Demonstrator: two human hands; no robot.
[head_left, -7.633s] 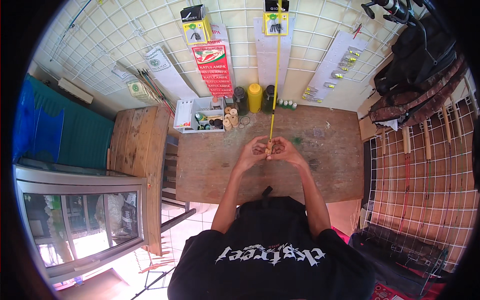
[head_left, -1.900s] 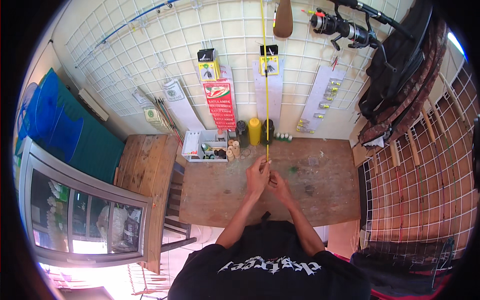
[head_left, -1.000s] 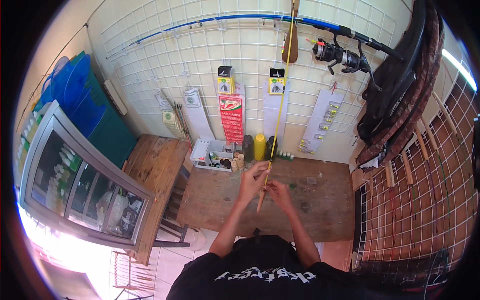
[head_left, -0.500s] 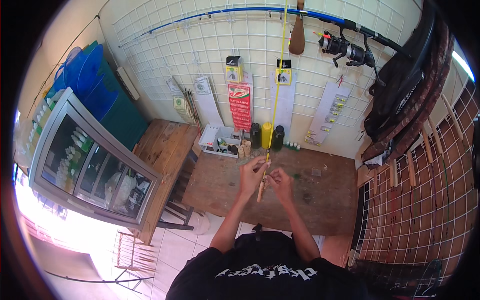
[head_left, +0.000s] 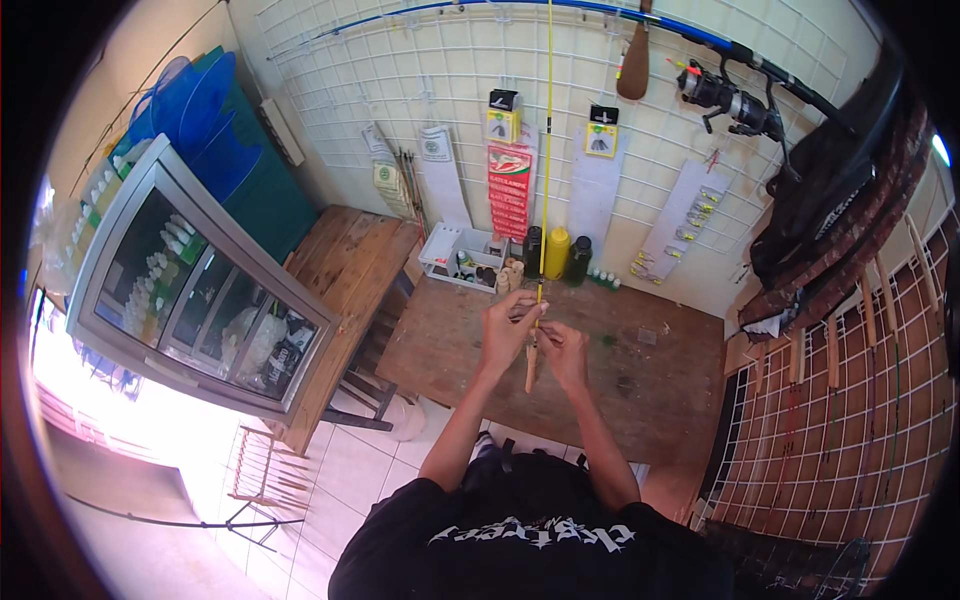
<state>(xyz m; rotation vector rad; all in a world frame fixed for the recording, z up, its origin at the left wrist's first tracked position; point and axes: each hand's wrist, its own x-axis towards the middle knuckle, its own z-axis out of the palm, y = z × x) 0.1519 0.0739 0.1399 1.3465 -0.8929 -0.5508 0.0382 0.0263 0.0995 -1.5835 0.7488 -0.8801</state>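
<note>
A thin yellow fishing rod (head_left: 547,190) stands nearly upright over the workbench, its pale wood or cork handle (head_left: 531,368) pointing down toward me. My left hand (head_left: 508,325) is closed round the shaft a little above that handle. Just below and to the right, my right hand (head_left: 565,357) is pinched, its fingertips at the rod near the top of the handle. Any small thing between those right fingertips is too small to make out.
Behind my hands, on the wooden workbench (head_left: 640,390), stand a white tray (head_left: 465,255), a yellow bottle (head_left: 558,253) and dark bottles. A blue rod with a reel (head_left: 735,105) hangs on the wall grid. A glass cabinet (head_left: 200,290) is at left; several rods line the right rack.
The view has shifted, so the bench and wall appear farther right. The rod has become more upright. My right fingertips have come up against the rod; my left hand keeps its hold.
</note>
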